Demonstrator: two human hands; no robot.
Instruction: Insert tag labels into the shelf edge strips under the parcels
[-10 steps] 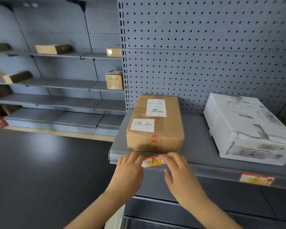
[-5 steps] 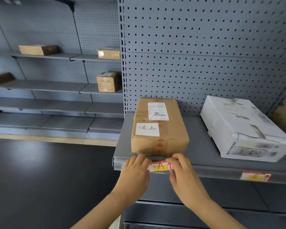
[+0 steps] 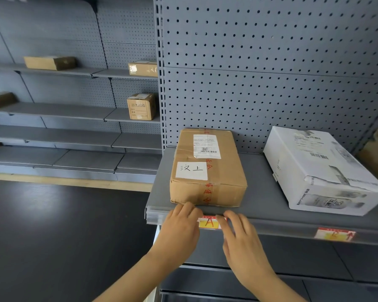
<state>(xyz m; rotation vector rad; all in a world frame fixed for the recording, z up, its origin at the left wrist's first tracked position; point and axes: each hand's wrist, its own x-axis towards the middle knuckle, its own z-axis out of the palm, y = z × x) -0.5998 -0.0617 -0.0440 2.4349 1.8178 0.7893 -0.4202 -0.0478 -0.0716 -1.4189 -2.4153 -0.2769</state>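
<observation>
Seeing: both hands at the shelf edge strip (image 3: 271, 224)
Left hand (image 3: 179, 231): fingers together, pressing the tag label (image 3: 208, 222), left end
Right hand (image 3: 241, 238): fingers together, pressing its right end
Tag label: sitting in the strip under the brown parcel (image 3: 207, 168)
I'm noting: second tag (image 3: 334, 234) sitting under the white parcel (image 3: 323, 171)

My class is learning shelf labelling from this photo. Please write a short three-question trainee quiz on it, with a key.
1. True or false: the tag label between the left hand and right hand sits below the brown parcel.
2. Which parcel already has a second tag in the shelf edge strip beneath it? A) the white parcel B) the brown parcel C) neither
3. Fill in: the wall behind the parcels is a grey ____ panel.

Key: 1 true; 2 A; 3 perforated
</observation>
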